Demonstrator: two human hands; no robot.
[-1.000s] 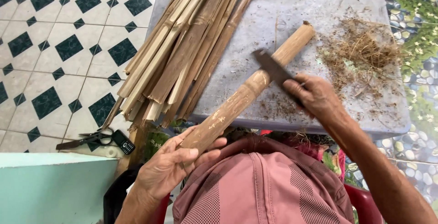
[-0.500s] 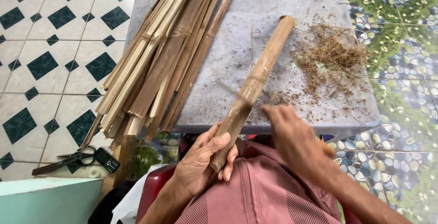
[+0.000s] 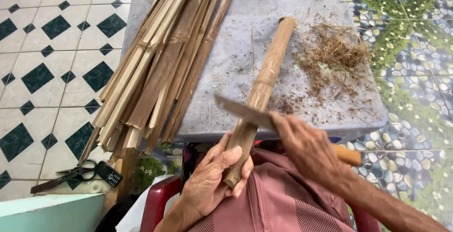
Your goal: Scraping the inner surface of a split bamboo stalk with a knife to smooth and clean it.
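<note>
A round brown bamboo stalk with pale nodes lies slanted from the person's lap up onto the worktop, a grey, scratched plastic surface. The left hand is wrapped closed around the stalk's near end, thumb over the top, pinning it just above the pink garment on the knees. The right hand is closed on the orange wooden handle of a dull metal knife, whose flat blade lies across the stalk a little above the left hand, edge against the bark. Half a second ago the right hand hid the blade low at the worktop's near edge; 1 second ago the blade sat higher up the stalk. The blade has come back down and is set for another scraping pass, so the work seems to be in its middle.

To the left, touching the worktop's edge, a bundle of split bamboo strips fans out past its near side. On the tiled floor below lie black scissors beside a small black phone. Farther right on the worktop is a loose heap of brown fibrous shavings, well apart from the strips.
</note>
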